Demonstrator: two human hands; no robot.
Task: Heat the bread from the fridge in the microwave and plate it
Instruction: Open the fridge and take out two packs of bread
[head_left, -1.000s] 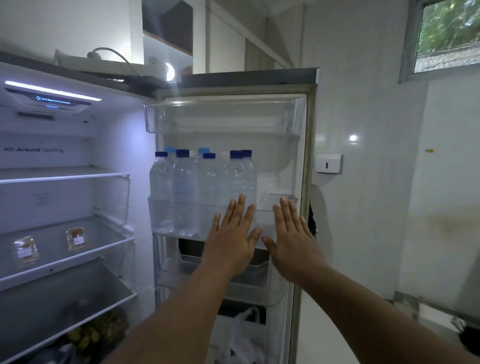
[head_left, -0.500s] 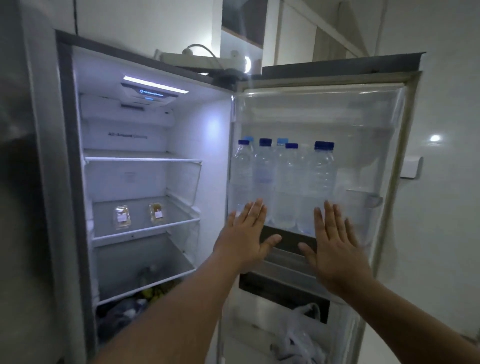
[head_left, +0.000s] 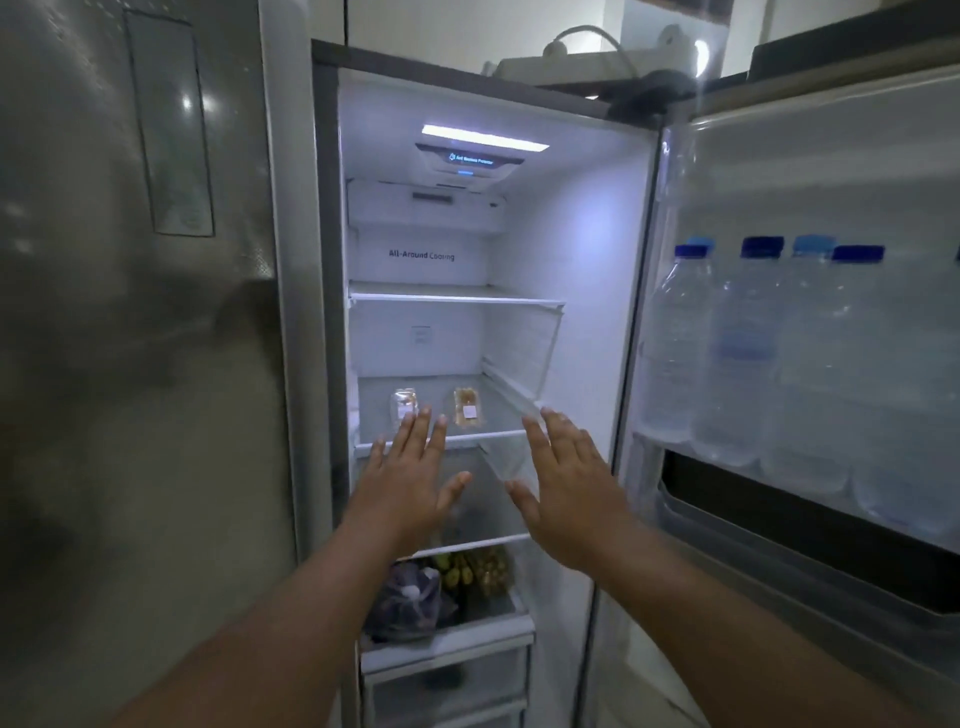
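I've swung from the door's bottles (head_left: 737, 353) to the shelves; my left hand (head_left: 410, 488) and right hand (head_left: 566, 493), splayed and empty, now front two bread packets (head_left: 470, 408).

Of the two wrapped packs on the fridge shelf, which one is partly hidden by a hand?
The left pack: the left hand overlaps its lower edge. The right pack shows fully.

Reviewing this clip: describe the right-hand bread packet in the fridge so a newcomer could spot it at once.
Start at the open fridge and find the middle glass shelf, just past the left hand. Two clear packets lie there; the right-hand packet is the longer one, fully visible, while the left packet is partly hidden by fingertips.
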